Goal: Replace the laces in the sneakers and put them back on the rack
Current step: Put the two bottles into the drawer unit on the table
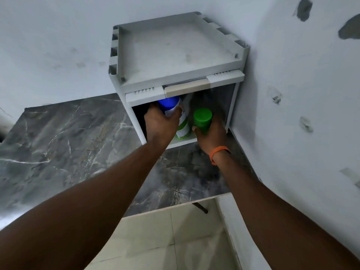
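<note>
Now we reach into the rack (224,77) at the back right corner of the desk (58,137), left hand (161,121) fingers curled round a blue-capped can (169,103), right hand (211,136) wrapped round a green-capped can (202,117), probably clearing room; the sneakers are nowhere in view.

Looks like a home, utility corner: white painted walls (302,84) with grey patched spots, dark marble-look counter (58,137), pale floor tiles (155,240) below (glossy), white plastic shelf unit (175,55) in the corner holding a blue-capped can (168,103) and a green-capped can (202,116).
</note>
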